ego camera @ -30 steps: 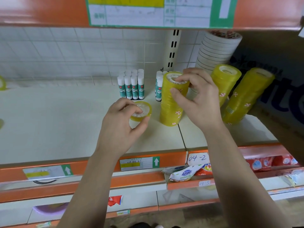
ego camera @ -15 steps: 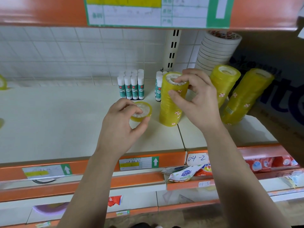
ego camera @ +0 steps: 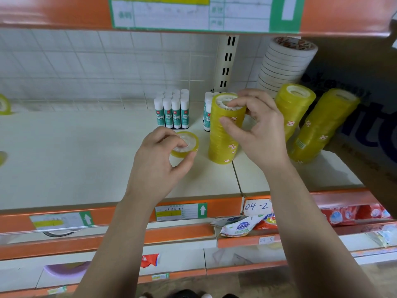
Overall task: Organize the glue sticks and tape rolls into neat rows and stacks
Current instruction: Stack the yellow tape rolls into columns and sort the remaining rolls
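At centre frame the left hand (ego camera: 159, 166) pinched a single flat, glossy yellow tape roll (ego camera: 186, 144) by its rim above the smooth cream shelf (ego camera: 64, 158), while the right hand (ego camera: 255, 134) gripped the top of a tall cylindrical stack of translucent yellow tape (ego camera: 223, 134), thumb on its side and fingertips (ego camera: 233, 103) at the white ribbed core. Behind stood white-capped glue sticks (ego camera: 171, 112) in upright rows, and toward the right two more yellow stacks (ego camera: 309, 121) leaned before a pile of white tape rolls (ego camera: 283, 65).
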Tool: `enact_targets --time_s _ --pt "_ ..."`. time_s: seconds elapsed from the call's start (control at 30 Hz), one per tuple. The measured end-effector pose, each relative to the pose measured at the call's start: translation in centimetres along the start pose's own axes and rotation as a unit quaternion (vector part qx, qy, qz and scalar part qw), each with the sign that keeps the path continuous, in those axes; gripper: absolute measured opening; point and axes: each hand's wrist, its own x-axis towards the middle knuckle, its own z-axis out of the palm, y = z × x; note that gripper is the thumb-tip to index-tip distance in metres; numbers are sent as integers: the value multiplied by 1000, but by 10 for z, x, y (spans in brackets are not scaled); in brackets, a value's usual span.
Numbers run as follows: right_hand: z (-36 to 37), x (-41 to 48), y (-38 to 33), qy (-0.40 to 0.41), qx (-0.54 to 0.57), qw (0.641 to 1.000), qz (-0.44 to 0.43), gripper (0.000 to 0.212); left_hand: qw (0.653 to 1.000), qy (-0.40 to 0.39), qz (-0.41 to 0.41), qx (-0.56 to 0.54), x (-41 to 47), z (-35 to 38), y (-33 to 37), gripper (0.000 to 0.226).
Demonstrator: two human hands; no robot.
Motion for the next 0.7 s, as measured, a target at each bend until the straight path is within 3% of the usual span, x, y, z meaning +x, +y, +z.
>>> enact_targets --time_s 0.33,0.53,0.7 --pt "-2 -3 -1 -5 8 1000 3 33 999 23 9 -24 4 -4 6 31" --pt "-14 -10 -4 -23 10 1000 12 50 992 97 78 -37 43 -18 35 23" --pt "-24 -30 -1 -10 18 998 62 49 989 67 123 -49 80 -5 55 25"
